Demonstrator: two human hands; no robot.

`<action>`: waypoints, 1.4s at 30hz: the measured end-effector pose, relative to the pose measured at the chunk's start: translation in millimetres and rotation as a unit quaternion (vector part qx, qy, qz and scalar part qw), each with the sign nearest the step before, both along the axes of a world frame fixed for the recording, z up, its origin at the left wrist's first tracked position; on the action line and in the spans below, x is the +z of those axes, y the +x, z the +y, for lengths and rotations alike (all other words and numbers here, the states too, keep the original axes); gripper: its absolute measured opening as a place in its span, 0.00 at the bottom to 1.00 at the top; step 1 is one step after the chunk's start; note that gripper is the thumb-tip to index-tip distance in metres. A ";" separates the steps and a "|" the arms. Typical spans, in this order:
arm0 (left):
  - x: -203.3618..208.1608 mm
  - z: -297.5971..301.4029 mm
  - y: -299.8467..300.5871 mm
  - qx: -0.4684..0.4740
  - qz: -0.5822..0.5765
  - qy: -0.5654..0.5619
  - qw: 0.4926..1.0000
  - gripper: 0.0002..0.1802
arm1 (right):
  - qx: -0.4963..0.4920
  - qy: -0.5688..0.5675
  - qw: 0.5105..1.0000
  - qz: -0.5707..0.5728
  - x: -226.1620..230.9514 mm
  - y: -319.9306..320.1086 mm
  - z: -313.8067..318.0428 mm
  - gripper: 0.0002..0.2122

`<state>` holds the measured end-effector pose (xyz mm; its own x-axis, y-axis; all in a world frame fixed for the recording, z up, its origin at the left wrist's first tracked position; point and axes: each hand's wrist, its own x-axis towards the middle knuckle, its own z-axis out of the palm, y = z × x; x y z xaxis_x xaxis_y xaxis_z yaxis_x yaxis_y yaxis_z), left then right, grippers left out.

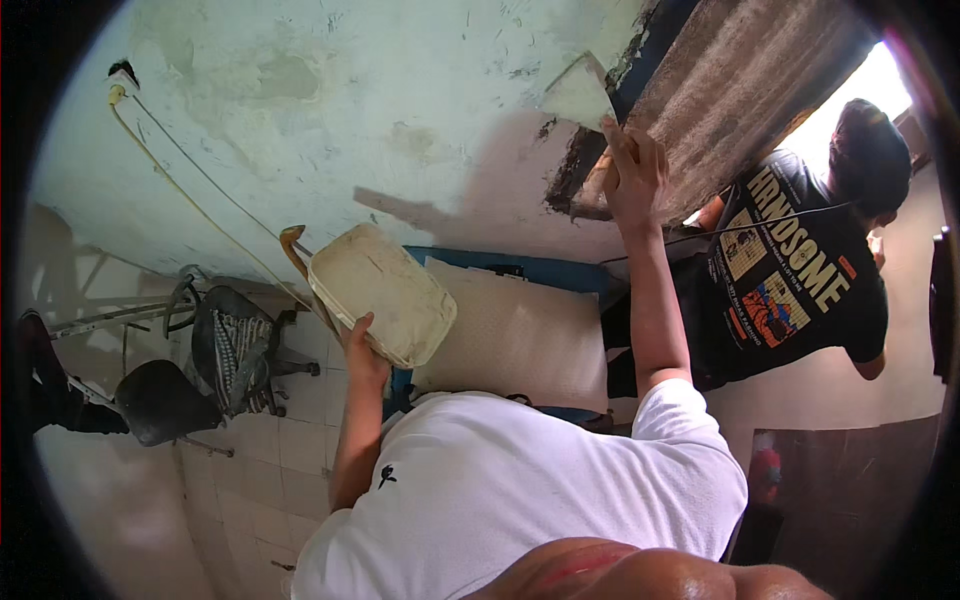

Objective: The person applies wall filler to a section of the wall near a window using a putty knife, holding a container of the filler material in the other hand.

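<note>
My right hand (637,172) is raised to the pale green wall (420,90), its fingers closed around a putty knife. The broad blade of that putty knife (582,92) lies against the wall beside the rough edge of an opening (580,170). Lower and to the left, my left hand (366,358) grips the near rim of a shallow cream plastic tub (385,290), smeared inside. A curved brown handle (292,238) sticks out along the tub's left side; what it belongs to is hidden.
A brown corrugated panel (745,85) fills the upper right. Close by on the right stands another person in a black printed shirt (790,280). Below my hands lies a white sheet over something blue (510,335). A cable (190,195) hangs from the wall; a dark chair (240,345) is at left.
</note>
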<state>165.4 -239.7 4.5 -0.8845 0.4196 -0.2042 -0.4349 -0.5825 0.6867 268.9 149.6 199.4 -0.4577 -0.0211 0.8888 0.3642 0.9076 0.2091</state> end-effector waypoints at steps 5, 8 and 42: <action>-8.0 -1.4 -7.3 -0.016 -0.001 0.009 1.000 0.38 | 0.063 0.041 0.997 0.023 30.1 -38.3 -17.5 0.25; -3.0 -1.6 -4.5 0.002 -0.007 0.006 1.000 0.38 | 0.014 0.042 0.999 0.014 40.0 -53.6 -31.4 0.24; 1.6 -20.8 9.5 0.034 -0.045 0.017 0.998 0.36 | -0.002 -0.029 1.000 0.007 -39.8 -3.8 17.2 0.27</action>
